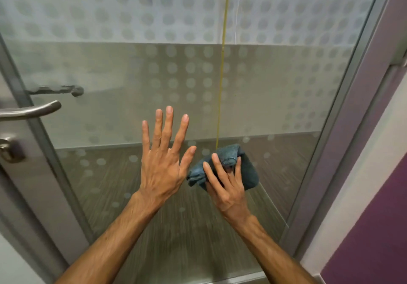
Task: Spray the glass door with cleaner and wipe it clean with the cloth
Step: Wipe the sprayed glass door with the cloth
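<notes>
- Your left hand [164, 165] is spread flat, fingers splayed, empty, in front of the dotted frosted glass door [275, 90].
- Your right hand [226, 184] presses a folded dark teal cloth [247, 173] to the lower pane, just beside the left hand.

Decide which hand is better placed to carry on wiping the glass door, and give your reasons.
Right. The right hand holds the folded dark cloth against the glass door. The left hand is spread open and empty.

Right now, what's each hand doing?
Left hand: open, fingers spread flat toward the glass door, holding nothing.
Right hand: closed on the folded cloth.
</notes>
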Tool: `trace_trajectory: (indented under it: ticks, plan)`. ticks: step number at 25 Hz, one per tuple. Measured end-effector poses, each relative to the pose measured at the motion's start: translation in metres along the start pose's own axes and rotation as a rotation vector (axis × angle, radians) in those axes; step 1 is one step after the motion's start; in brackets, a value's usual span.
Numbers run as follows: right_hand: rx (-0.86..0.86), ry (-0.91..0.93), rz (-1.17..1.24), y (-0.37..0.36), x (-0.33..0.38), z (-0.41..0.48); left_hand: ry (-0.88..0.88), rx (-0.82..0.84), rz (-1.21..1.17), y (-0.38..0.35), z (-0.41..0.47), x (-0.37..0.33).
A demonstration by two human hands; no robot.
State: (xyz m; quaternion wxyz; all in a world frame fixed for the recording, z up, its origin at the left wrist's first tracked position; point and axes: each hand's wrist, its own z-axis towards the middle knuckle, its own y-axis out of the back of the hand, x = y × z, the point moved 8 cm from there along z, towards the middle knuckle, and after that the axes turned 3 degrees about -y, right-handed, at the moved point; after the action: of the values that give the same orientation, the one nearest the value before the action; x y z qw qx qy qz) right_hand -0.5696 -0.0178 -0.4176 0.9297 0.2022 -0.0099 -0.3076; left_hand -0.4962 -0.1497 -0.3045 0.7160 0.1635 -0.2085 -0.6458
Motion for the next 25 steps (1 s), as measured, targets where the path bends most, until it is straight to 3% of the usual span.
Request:
trace_trajectory:
  ticks: [5,15,19,25]
  plan:
    - [0.035,0.167,-0.181,-0.025,-0.021,0.016,-0.026,-0.044,0.038,-0.009,0.004,-0.001]
    - [-0.113,0.055,-0.176,0.047,-0.042,0.180,0.003,-0.092,0.091,0.019,0.058,0.009]
    - [-0.111,-0.003,-0.162,0.035,-0.035,0.157,0.018,-0.105,0.134,0.028,0.068,0.017]
    - [-0.021,0.077,-0.215,0.010,-0.025,0.111,0.021,-0.077,0.189,0.036,0.079,0.031]
